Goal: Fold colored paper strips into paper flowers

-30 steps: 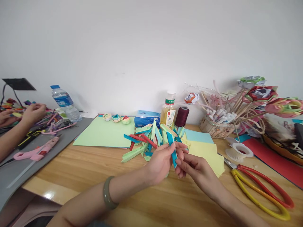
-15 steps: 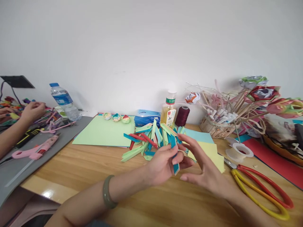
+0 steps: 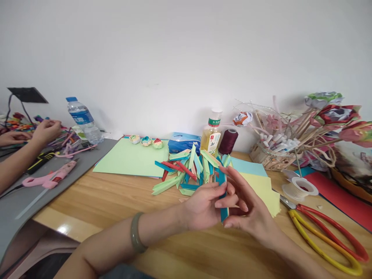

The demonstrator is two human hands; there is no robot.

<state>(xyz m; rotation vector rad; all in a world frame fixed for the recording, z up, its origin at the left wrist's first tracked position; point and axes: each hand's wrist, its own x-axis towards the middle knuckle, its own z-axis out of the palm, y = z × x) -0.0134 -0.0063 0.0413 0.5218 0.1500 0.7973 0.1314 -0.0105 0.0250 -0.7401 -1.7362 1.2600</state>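
Head view: your left hand [image 3: 203,207] pinches a narrow, flat blue paper strip [image 3: 222,178], upright above the wood. Right hand [image 3: 255,217] brackets its ends; can't tell if gripping. Creased, pointed strips [image 3: 167,186] heaped beyond; three crinkled, rounded paper rosettes [image 3: 145,141] formed; smooth yellow sheets [image 3: 260,190] unfolded.

Bangle: we wear one smooth, rounded, grey-green band [image 3: 135,232] above our left hand [image 3: 205,207].
Right hand: ours [image 3: 251,213] is bare, as is its wrist.
Forearms: both of ours are bare.
Cloth: ours [image 3: 129,272] looks dark blue-grey, mostly cut off.
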